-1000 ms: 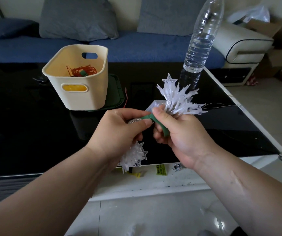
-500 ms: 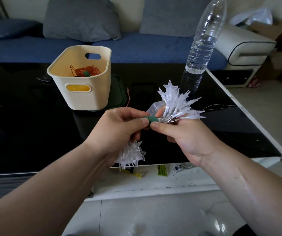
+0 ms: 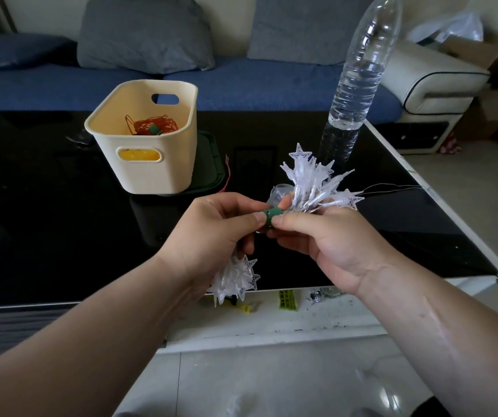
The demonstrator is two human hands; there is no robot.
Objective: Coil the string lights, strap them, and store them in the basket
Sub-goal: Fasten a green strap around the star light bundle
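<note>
Left hand (image 3: 211, 233) and right hand (image 3: 325, 239), fingers (image 3: 241, 219) curled, pinch the green strap (image 3: 271, 216) round string lights (image 3: 310, 182) (clear white stars, splayed both ends), near the basket (image 3: 151, 164)

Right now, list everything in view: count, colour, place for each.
star string lights: one bundle, clear white, held in both hands above the table
strap: one, green, wrapped round the bundle's middle
basket: one, cream, on the table, left
wire coil: one, orange, inside the basket
tray: one, dark green, under the basket
water bottle: one, clear, upright on the table, right
table: one, black glass top, in front
sofa: one, blue, behind the table
cushions: two, grey, on the sofa
left hand: one, grips the bundle
right hand: one, pinches the strap
</note>
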